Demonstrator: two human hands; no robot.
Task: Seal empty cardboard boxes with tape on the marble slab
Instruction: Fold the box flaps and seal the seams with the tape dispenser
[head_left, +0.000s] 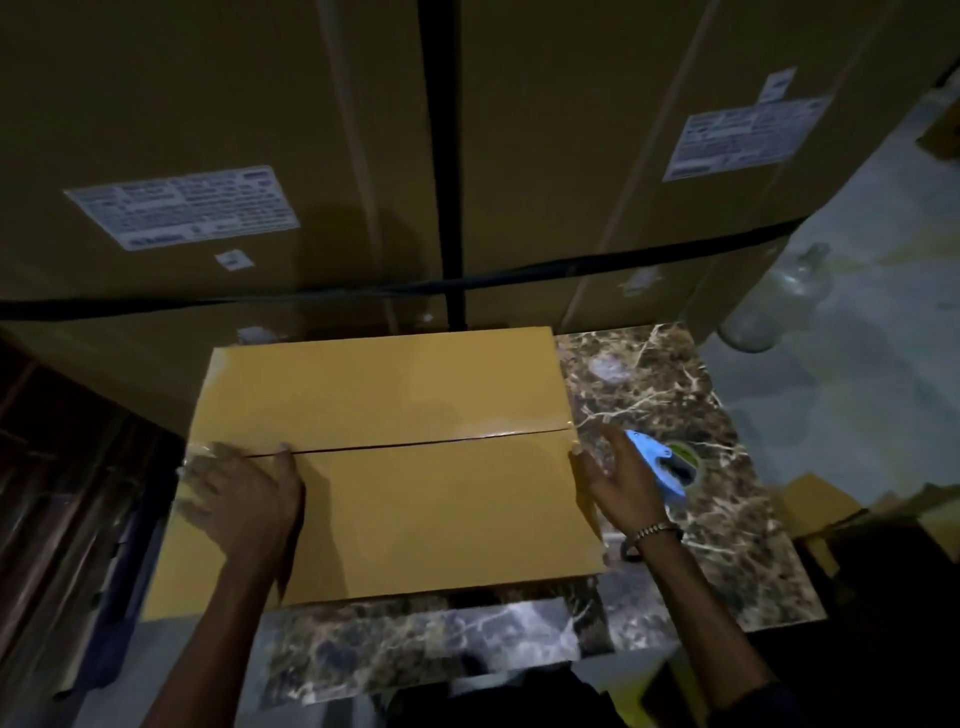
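On marble slab (675, 395) — one box (395, 467), two hands

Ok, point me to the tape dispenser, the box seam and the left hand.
tape dispenser (667, 465): head view, blue body.
box seam (415, 444): head view, middle of the flap join.
left hand (244, 491): head view, back of hand.
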